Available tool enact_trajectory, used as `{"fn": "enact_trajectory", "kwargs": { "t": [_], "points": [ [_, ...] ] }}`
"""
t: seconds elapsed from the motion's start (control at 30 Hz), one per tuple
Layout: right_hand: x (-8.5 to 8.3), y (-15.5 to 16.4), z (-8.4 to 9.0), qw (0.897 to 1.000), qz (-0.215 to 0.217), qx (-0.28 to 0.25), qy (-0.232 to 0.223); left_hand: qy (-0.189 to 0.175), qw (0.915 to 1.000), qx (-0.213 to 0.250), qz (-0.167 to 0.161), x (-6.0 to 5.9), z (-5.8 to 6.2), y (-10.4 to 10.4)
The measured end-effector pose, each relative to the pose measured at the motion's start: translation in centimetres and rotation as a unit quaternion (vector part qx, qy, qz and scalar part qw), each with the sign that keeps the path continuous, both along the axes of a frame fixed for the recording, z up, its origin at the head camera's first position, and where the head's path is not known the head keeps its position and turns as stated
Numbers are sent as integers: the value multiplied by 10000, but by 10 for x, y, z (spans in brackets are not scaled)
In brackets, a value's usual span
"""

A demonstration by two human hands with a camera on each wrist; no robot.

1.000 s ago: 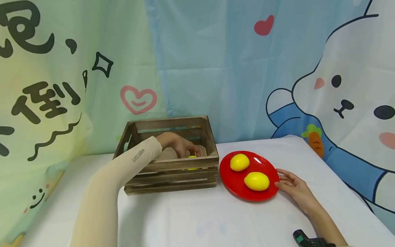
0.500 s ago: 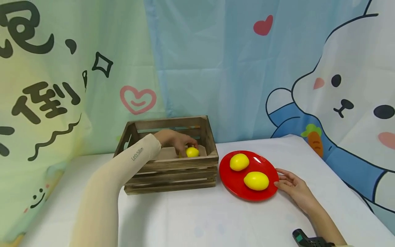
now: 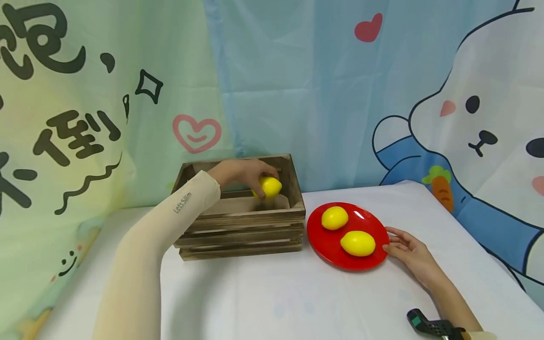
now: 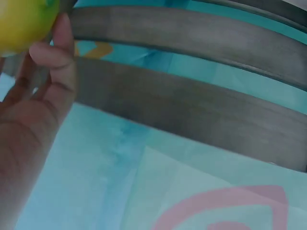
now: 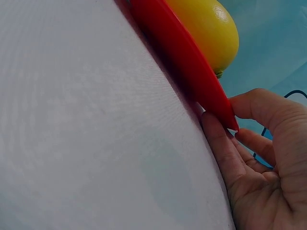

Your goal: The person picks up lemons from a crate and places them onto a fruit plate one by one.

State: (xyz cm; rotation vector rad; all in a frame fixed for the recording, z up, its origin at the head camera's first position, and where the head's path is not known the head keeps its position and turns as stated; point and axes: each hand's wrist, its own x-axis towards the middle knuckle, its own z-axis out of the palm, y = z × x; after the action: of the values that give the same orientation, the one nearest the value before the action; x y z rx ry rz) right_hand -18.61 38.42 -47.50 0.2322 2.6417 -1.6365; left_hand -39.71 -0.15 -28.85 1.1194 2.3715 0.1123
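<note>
My left hand (image 3: 248, 172) holds a yellow lemon (image 3: 271, 187) within the mouth of a wooden slatted crate (image 3: 250, 220), raised off its bottom. Thumb and fingers curl around that lemon (image 4: 24, 24) in the left wrist view, where part of it is cut off. To the crate's right lies a red plate (image 3: 319, 240) bearing a smaller-looking lemon (image 3: 335, 217) at the back and another lemon (image 3: 358, 243) in front. My right hand (image 3: 411, 254) pinches the plate's right rim. In the right wrist view its thumb is over the rim (image 5: 192, 64) and fingers are beneath.
A white cloth (image 3: 255, 293) covers the table. Behind the crate and plate hangs a printed curtain (image 3: 272, 94) with hearts and a cartoon bear. A black device (image 3: 433, 326) is strapped to the right wrist.
My left hand has risen from deep in the crate, bringing the lemon up into sight. The right hand stays at the plate rim. The head view has shifted slightly.
</note>
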Motion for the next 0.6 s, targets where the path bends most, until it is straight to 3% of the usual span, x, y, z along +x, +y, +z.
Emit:
{"fn": "enact_trajectory", "kwargs": {
  "t": [0.17,0.3,0.6],
  "points": [
    [0,2,-2,10000,25,-24,64,159,9978,578,264,8,8,-9],
    [-1,4,-2,9999,19,-43,154,581,9903,1123,573,16,13,-14],
    [-3,3,-3,9999,82,-57,95,1071,9535,2556,1186,45,27,-16]
  ]
}}
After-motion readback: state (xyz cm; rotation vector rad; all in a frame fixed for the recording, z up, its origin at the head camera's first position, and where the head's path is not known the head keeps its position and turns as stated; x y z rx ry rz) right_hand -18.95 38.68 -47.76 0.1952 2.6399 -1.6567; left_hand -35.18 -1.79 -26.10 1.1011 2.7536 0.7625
